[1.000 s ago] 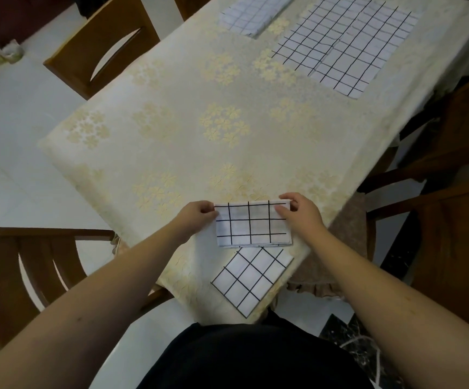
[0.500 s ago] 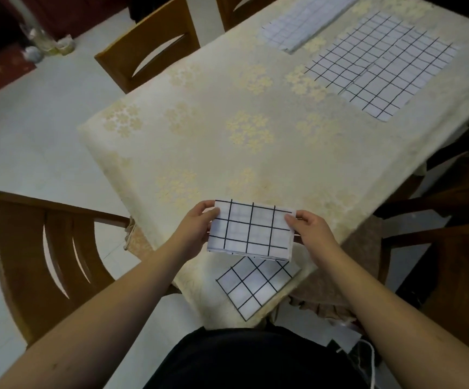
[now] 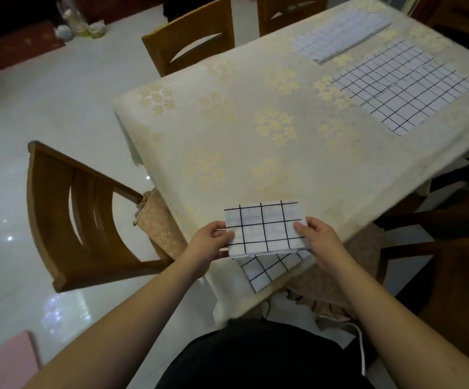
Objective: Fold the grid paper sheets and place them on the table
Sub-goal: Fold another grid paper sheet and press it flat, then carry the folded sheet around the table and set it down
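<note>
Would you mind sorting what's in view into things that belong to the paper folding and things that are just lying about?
Part of the job:
- folded grid sheet, held by left hand and right hand
- folded sheet beneath it
- unfolded grid sheets
- pale stack of sheets
- table

Just lying about:
- wooden chairs
- pink object on the floor

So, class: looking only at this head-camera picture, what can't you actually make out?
- Folded grid sheet: layer count hidden; left hand and right hand cover its side edges.
- Smaller folded sheet: top part hidden beneath the held one.
- Far stack: sheet count too small to tell.
</note>
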Demonstrator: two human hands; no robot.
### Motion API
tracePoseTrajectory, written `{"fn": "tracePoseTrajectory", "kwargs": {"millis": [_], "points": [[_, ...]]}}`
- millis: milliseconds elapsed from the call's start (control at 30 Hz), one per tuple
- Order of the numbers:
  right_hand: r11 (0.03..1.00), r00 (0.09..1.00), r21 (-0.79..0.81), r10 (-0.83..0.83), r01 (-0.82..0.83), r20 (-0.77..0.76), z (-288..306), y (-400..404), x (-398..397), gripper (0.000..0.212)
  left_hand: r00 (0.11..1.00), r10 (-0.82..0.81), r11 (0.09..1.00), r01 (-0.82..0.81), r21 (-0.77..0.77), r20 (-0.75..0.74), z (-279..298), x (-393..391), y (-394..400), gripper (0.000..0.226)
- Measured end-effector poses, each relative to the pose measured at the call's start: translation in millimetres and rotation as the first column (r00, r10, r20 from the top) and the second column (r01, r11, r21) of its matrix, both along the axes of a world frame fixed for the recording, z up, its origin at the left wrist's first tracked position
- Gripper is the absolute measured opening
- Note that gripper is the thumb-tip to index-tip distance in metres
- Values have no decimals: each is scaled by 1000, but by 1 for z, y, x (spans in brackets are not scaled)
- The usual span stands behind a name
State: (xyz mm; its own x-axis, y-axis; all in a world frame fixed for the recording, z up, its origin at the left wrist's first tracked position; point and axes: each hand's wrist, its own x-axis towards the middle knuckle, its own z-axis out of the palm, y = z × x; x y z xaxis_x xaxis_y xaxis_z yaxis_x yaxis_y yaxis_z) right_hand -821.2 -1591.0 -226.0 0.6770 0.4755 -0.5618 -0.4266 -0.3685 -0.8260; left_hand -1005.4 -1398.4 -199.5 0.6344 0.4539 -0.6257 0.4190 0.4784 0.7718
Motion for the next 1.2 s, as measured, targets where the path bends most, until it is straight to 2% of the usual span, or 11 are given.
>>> {"fn": "tracePoseTrajectory", "kwargs": {"millis": [133, 200, 267, 400, 533, 700, 800, 933, 1200], "points": [[994, 991, -41, 101, -98, 90, 6, -8, -35, 25, 998, 54, 998, -54, -23, -13, -2, -35, -16, 15], [989, 980, -72, 141, -132, 143, 7, -11, -46, 9, 997, 75, 997, -76, -26, -24, -6, -50, -24, 14], [976, 959, -119, 205, -184, 194, 6, -17, -55, 9, 995, 92, 995, -93, -24, -50, -13, -63, -35, 17], [953, 943, -195, 268, -230, 195, 3, -34, -65, 15, 979, 157, 985, -165, -51, -128, -20, -78, -59, 19], [947, 930, -224, 282, -230, 237, 5, -44, -65, 8, 972, 152, 985, -164, -54, -177, -23, -77, -78, 16], [922, 898, -289, 338, -257, 280, 2, -44, -35, 11, 953, 163, 986, -155, 54, -255, -32, -54, -92, 13], [887, 853, -363, 407, -285, 326, -8, -41, -11, 19, 938, 197, 980, -180, 84, -286, -36, -36, -103, 10], [823, 795, -450, 512, -346, 325, -23, -34, 13, 20, 916, 194, 972, -133, 192, -351, -41, -17, -109, 10], [773, 743, -473, 594, -423, 307, -33, -21, 31, 25, 854, 324, 928, -203, 314, -406, -40, -3, -109, 10]]}}
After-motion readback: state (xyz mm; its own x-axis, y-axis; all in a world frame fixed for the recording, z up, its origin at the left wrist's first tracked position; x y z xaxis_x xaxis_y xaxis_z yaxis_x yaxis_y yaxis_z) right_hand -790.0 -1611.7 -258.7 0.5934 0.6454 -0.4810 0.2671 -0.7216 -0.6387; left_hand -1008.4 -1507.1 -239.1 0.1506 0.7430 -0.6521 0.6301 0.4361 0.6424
